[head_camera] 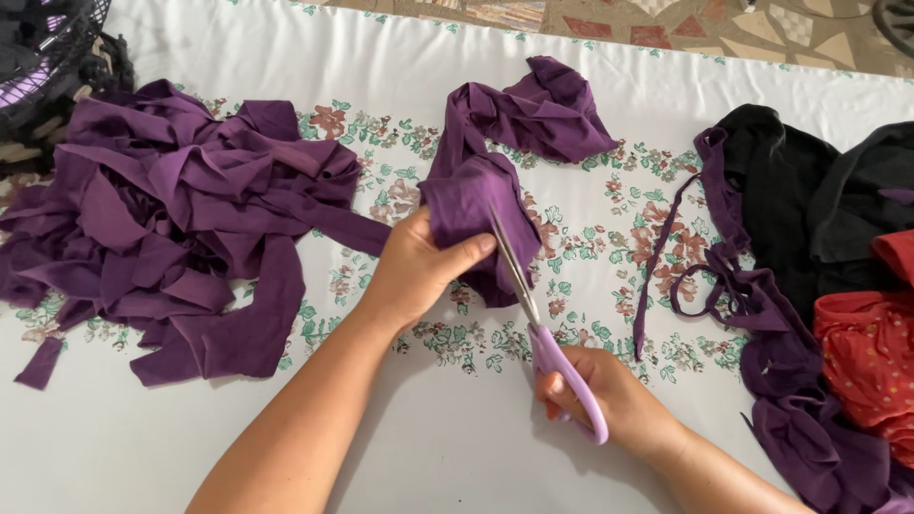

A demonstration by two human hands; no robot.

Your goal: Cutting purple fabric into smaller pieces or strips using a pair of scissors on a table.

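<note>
1. My left hand [419, 271] is clamped on a bunched fold of purple fabric [476, 205], thumb on the near side and fingers wrapped behind, holding it up off the desk [457, 447].
2. My right hand [609, 400] is closed around the lilac handles of a pair of scissors [538, 324]; the fingers pass through the loops.
3. The scissor blades point up and away from me, slightly to the left. They lie against the right edge of the held fold, just beside my left thumb. I cannot tell how far apart the blades stand.
4. The held fabric runs back from my left hand to a crumpled mass near the far edge of the desk, middle of the view.
5. A white cloth with a floral band [609, 205] covers the desk.
6. A large heap of purple fabric strips [171, 219] lies to the left, well apart from my left hand.
7. To the right lie thin purple strips [705, 276], a black garment [800, 200] and a red patterned cloth [871, 352], touching one another.
8. A dark fan grille [48, 57] shows at the far left corner, behind the strip heap.
</note>
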